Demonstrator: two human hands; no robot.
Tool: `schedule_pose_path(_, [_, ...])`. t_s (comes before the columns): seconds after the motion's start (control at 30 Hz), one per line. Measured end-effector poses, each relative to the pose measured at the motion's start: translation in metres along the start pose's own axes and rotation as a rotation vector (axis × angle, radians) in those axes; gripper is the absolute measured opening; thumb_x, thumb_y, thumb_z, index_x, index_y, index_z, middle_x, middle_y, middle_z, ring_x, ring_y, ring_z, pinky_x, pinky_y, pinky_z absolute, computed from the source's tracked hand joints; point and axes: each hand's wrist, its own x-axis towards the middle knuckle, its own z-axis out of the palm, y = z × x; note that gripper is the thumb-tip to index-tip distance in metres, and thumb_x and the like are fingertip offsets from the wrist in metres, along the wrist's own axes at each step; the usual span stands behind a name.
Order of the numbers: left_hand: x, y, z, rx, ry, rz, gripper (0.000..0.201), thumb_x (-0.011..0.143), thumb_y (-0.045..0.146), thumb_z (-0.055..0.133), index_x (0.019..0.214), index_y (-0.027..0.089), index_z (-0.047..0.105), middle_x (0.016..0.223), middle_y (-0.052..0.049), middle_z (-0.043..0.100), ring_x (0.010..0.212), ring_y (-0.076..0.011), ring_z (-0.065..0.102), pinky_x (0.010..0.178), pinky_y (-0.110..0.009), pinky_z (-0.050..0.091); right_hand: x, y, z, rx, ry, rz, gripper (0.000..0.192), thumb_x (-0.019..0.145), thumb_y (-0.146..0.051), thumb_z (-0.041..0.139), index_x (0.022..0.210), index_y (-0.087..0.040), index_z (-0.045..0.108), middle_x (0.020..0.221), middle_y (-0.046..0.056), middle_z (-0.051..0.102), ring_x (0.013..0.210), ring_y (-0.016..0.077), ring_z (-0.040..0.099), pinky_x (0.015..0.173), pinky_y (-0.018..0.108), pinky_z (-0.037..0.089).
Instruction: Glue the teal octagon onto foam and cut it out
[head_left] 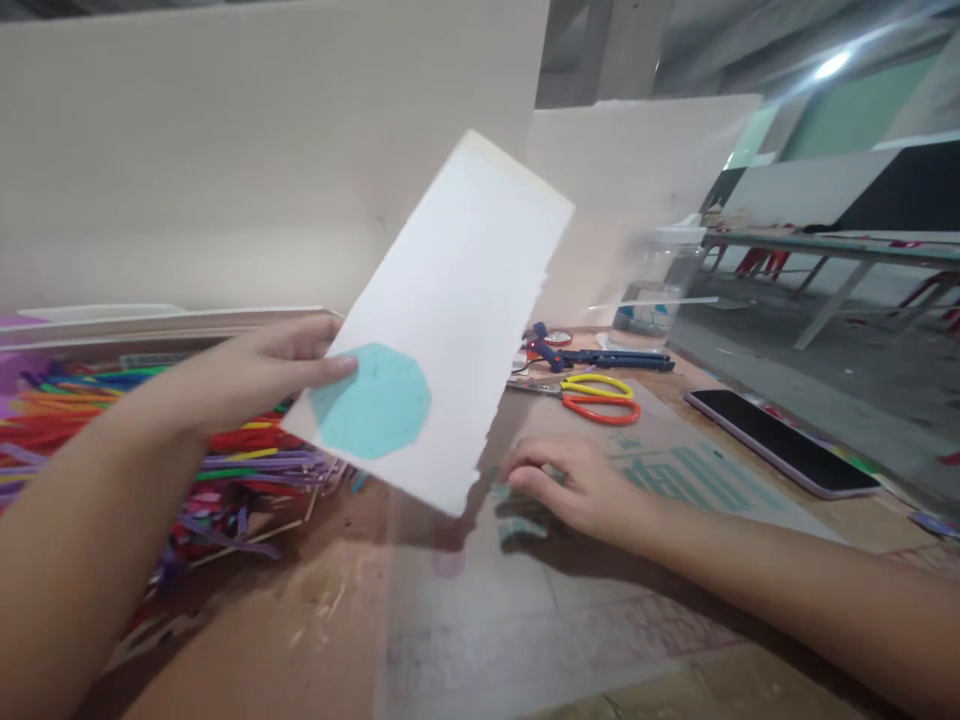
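Holding a white card (480,270) clear of the work surface (300,650), the left hand (289,365) pinches it along the edge at nine o'clock, seen with the view's middle as the clock's centre. The thumb lies on the face while the other fingers go mostly out of sight behind, a grip that likely steadies the sheet and leaves most of its front uncovered. The card leans towards one o'clock, its ragged edge on the right, the face turned to the wearer, presumably for easy viewing. Near its lower end sits a turquoise many-sided piece (382,405); the thumb tip overlaps its rim, perhaps to keep it from slipping, though whether it is stuck down I cannot tell.

Between four and five o'clock, the right hand (574,485) hovers or rests, loosely curled, above a translucent sheet (465,640). Nothing shows in it, but blur hides whether the fingertips pinch something small.

Scissors (600,398) lie between three and four o'clock, handles angled rightward, probably for easy pick-up. A phone (780,440) lies farther out that way, seemingly out of the right arm's path. Coloured fuzzy stems (255,465) are heaped at eight o'clock, beside the left forearm, apparently within reach.
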Motion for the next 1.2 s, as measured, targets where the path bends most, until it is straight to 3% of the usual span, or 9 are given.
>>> schedule_pose_path(0.07, [0.007,-0.005,0.018,-0.246,0.03,-0.041,0.042,0.081,0.041,0.068,0.116,0.018,0.062,0.099,-0.01,0.076,0.083,-0.0224,0.071,0.07,-0.032,0.06,0.006,0.006,0.0,0.277,-0.035,0.208,0.051,0.093,-0.065,0.048,0.095,-0.017,0.067,0.082,0.007,0.073,0.068,0.0179,0.067,0.062,0.029,0.052])
schedule_pose_path(0.17, [0.015,-0.015,0.055,-0.463,0.021,-0.059,0.061,0.076,0.043,0.075,0.126,0.017,0.053,0.116,-0.013,0.073,0.097,-0.0259,0.071,0.082,-0.036,0.06,0.013,0.016,0.002,0.591,0.086,0.353,0.062,0.08,-0.072,0.063,0.11,-0.019,0.065,0.101,0.009,0.075,0.083,0.0218,0.071,0.069,0.033,0.057])
schedule_pose_path(0.27, [0.015,-0.026,0.093,-0.512,0.07,-0.073,0.071,0.07,0.045,0.08,0.129,0.017,0.051,0.127,-0.015,0.069,0.11,-0.0303,0.068,0.09,-0.041,0.059,0.013,0.026,0.006,0.752,0.254,0.428,0.06,0.07,-0.067,0.076,0.107,-0.021,0.066,0.105,0.007,0.076,0.091,0.0241,0.072,0.08,0.037,0.057])
schedule_pose_path(0.43, [0.011,-0.042,0.131,-0.471,0.163,-0.107,0.061,0.064,0.044,0.081,0.115,0.015,0.063,0.121,-0.015,0.071,0.111,-0.0359,0.067,0.094,-0.049,0.055,0.011,0.038,0.009,0.819,0.334,0.492,0.056,0.065,-0.061,0.083,0.104,-0.024,0.067,0.106,0.004,0.078,0.097,0.0267,0.072,0.088,0.042,0.056])
schedule_pose_path(0.63, [0.006,-0.043,0.139,-0.337,0.226,-0.079,0.059,0.072,0.043,0.075,0.121,0.015,0.056,0.123,-0.015,0.07,0.112,-0.0329,0.066,0.097,-0.047,0.053,0.014,0.039,0.009,0.792,0.258,0.534,0.049,0.067,-0.038,0.085,0.109,-0.022,0.067,0.118,0.007,0.075,0.11,0.0283,0.07,0.101,0.047,0.052])
schedule_pose_path(0.83, [0.004,-0.043,0.141,-0.171,0.228,0.029,0.058,0.076,0.041,0.071,0.126,0.016,0.053,0.13,-0.015,0.064,0.121,-0.0333,0.061,0.105,-0.05,0.048,0.012,0.036,0.006,0.646,0.328,0.557,0.047,0.069,-0.029,0.081,0.111,-0.019,0.064,0.123,0.011,0.073,0.114,0.0289,0.068,0.104,0.05,0.051])
schedule_pose_path(0.9, [0.005,-0.043,0.143,-0.204,0.201,0.018,0.059,0.074,0.038,0.071,0.125,0.017,0.052,0.123,-0.013,0.067,0.112,-0.031,0.065,0.094,-0.044,0.055,0.011,0.036,0.006,0.623,0.34,0.549,0.048,0.069,-0.029,0.081,0.113,-0.019,0.064,0.125,0.012,0.072,0.116,0.0298,0.068,0.104,0.051,0.051])
schedule_pose_path(1.03, [0.006,-0.041,0.146,-0.367,0.123,-0.101,0.058,0.071,0.036,0.071,0.121,0.016,0.049,0.083,-0.004,0.07,0.061,-0.0199,0.067,0.053,-0.03,0.056,0.01,0.037,0.006,0.627,0.319,0.52,0.05,0.071,-0.031,0.079,0.117,-0.021,0.062,0.132,0.011,0.068,0.12,0.0309,0.065,0.102,0.052,0.052])
schedule_pose_path(1.2, [0.005,-0.039,0.145,-0.475,0.091,-0.112,0.053,0.07,0.032,0.074,0.115,0.018,0.048,0.072,0.0,0.067,0.055,-0.0174,0.065,0.047,-0.027,0.054,0.009,0.038,0.007,0.651,0.303,0.533,0.05,0.071,-0.033,0.079,0.116,-0.019,0.062,0.131,0.012,0.068,0.118,0.0317,0.066,0.101,0.053,0.053])
